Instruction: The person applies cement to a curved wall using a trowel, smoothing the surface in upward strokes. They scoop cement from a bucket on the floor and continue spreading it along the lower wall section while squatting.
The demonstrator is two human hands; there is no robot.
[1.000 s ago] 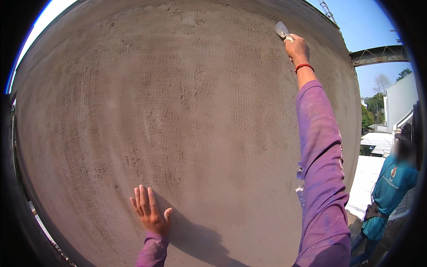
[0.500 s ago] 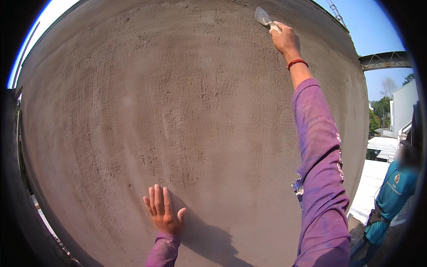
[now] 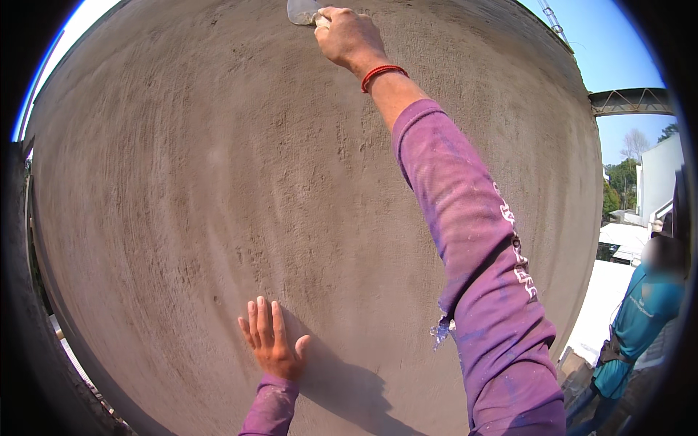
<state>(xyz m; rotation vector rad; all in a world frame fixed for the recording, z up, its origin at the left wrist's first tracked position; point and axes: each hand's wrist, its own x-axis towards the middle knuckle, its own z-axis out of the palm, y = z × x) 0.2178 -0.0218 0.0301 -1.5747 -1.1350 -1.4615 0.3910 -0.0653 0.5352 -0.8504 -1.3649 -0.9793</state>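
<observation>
A grey-brown rendered wall (image 3: pixel 182 189) fills most of my view, its surface rough and streaked in places. My right hand (image 3: pixel 347 38) is raised to the upper part of the wall, fingers wrapped round the handle of a trowel (image 3: pixel 301 11), whose metal blade lies at the wall near the top edge of the picture. A red cord is round that wrist, below which a torn, stained purple sleeve runs down to the lower right. My left hand (image 3: pixel 275 341) lies on the lower middle of the wall with fingers spread, casting a shadow to the right.
At the right, a co-worker (image 3: pixel 634 320) in a teal shirt and waist belt stands beside the wall. Beyond are a steel truss beam (image 3: pixel 629 100), white roofing (image 3: pixel 596 305), a pale building (image 3: pixel 658 182) and trees. A dark narrow edge (image 3: pixel 29 218) runs down the wall's left side.
My right hand has swept the trowel up and to the left along the top of the wall, the arm now slanting across it. My left hand has shifted slightly right in the picture.
</observation>
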